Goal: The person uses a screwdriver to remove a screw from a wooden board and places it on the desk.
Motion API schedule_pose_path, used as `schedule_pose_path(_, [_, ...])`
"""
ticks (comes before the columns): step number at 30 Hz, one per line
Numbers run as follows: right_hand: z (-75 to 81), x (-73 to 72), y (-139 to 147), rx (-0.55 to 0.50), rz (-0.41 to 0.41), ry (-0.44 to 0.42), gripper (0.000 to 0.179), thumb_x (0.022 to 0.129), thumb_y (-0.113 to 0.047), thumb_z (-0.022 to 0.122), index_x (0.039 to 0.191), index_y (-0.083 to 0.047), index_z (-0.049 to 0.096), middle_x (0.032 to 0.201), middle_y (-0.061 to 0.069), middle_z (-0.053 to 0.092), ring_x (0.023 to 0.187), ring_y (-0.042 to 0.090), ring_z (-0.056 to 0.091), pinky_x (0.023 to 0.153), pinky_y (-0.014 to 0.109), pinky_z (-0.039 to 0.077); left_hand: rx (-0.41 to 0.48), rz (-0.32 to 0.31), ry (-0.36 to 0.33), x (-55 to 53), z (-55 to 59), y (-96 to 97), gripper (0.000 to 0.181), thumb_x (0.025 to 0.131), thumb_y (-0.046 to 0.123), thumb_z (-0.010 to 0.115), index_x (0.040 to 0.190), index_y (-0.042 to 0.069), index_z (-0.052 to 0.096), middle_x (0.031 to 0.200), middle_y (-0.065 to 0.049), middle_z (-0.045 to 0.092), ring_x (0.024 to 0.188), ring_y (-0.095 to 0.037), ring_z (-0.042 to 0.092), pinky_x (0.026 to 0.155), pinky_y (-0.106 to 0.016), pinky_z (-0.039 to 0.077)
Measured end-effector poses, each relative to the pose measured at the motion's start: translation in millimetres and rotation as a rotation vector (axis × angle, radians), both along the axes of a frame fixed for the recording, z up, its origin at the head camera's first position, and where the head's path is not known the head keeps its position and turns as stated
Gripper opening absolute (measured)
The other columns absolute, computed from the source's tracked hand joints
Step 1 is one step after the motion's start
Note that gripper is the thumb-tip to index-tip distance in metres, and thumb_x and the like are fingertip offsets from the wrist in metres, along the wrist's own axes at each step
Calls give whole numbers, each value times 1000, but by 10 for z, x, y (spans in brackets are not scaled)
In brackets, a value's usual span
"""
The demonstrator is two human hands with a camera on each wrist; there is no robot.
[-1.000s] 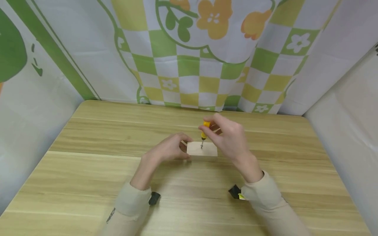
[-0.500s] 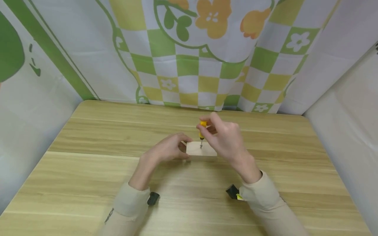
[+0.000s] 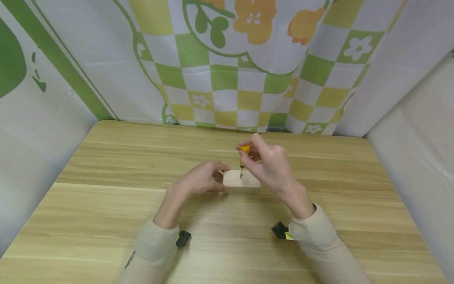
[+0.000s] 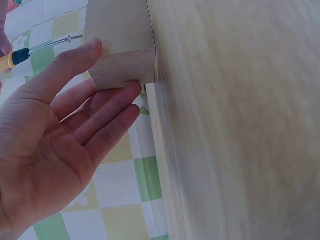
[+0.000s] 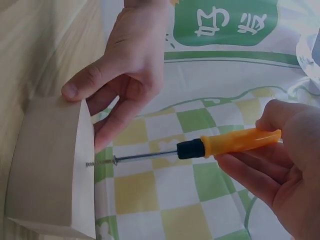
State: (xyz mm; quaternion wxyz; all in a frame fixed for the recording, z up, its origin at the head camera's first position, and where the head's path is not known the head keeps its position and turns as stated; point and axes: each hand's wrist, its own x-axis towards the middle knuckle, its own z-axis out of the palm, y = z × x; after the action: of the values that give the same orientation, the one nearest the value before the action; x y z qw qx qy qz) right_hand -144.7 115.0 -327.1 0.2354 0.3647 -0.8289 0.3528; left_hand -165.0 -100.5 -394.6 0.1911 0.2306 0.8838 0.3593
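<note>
While checked fabric [image 3: 223, 79] backs the wood-grained table [image 3: 106, 221], left hand [image 3: 201, 178] grips block [image 5: 47, 162], right hand [image 3: 271, 165] screwdriver [image 5: 230, 142].

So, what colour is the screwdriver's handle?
The handle is orange-yellow, with a dark collar at its front end; the right wrist view shows it best.

Room before wooden block [image 3: 250, 180], left hand [image 3: 201, 177] barring its left end, screwdriver [image 5: 216, 145] above, right-end clearance unclear
</note>
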Motion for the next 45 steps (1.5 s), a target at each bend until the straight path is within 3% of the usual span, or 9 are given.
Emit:
schedule_pose_path(5, [-8, 13, 18, -26, 21, -96, 27, 89, 3, 64, 113, 1, 52, 103, 13, 76, 79, 18, 75, 66, 18, 59, 4, -4, -3, -5, -4, -5, 61, 81, 16, 81, 137, 6, 59, 129, -9, 63, 111, -23, 67, 94, -33, 56])
schedule_pose_path(9, [2, 37, 20, -49, -6, -161, 25, 90, 1, 65, 111, 0, 51, 111, 14, 74, 85, 22, 75, 67, 23, 61, -3, -5, -2, -1, 2, -4, 61, 82, 17, 81, 138, 6, 58, 128, -8, 63, 112, -22, 66, 95, -33, 56])
schedule_pose_path(15, [16, 53, -7, -19, -135, -81, 29, 86, -15, 78, 103, -2, 57, 99, 8, 64, 85, 19, 68, 62, 24, 60, 14, -1, -15, -6, -13, 8, 63, 81, 14, 81, 138, 5, 58, 127, -10, 61, 111, -23, 67, 93, -32, 56])
schedule_pose_path(21, [18, 69, -34, -17, -172, -66, 30, 83, -13, 80, 102, -3, 59, 91, 6, 63, 78, 15, 66, 59, 16, 56, 24, 4, -28, -1, -22, 18, 63, 80, 13, 81, 138, 4, 57, 130, -11, 60, 111, -23, 67, 92, -30, 56])
schedule_pose_path(30, [42, 49, -18, -80, -66, -31, 25, 81, -5, 80, 97, 1, 63, 88, 11, 67, 72, 17, 71, 64, 18, 58, 14, 10, -23, 8, 3, 8, 63, 81, 14, 81, 138, 4, 58, 129, -11, 61, 113, -24, 66, 95, -34, 56])
schedule_pose_path(37, [77, -1, 47, -182, 46, -191, 19, 79, 2, 79, 95, 3, 69, 91, 14, 73, 77, 24, 74, 65, 27, 62, 10, -2, -27, -6, -4, -4, 63, 82, 17, 81, 139, 5, 57, 128, -9, 61, 115, -24, 65, 98, -33, 54])
schedule_pose_path(42, [94, 6, 84, -191, 59, -295, 20, 80, 4, 78, 98, 1, 70, 94, 15, 74, 82, 24, 75, 69, 25, 61, 24, -10, -19, -7, -14, -9, 63, 81, 16, 81, 139, 4, 57, 126, -10, 61, 113, -24, 66, 97, -33, 55])
schedule_pose_path(45, [85, 27, 70, -188, 50, -301, 21, 81, 5, 77, 99, 2, 68, 96, 17, 74, 85, 24, 75, 71, 23, 61, 30, -7, -22, -1, -15, -5, 63, 81, 15, 81, 138, 4, 57, 126, -11, 61, 113, -24, 66, 96, -33, 55])
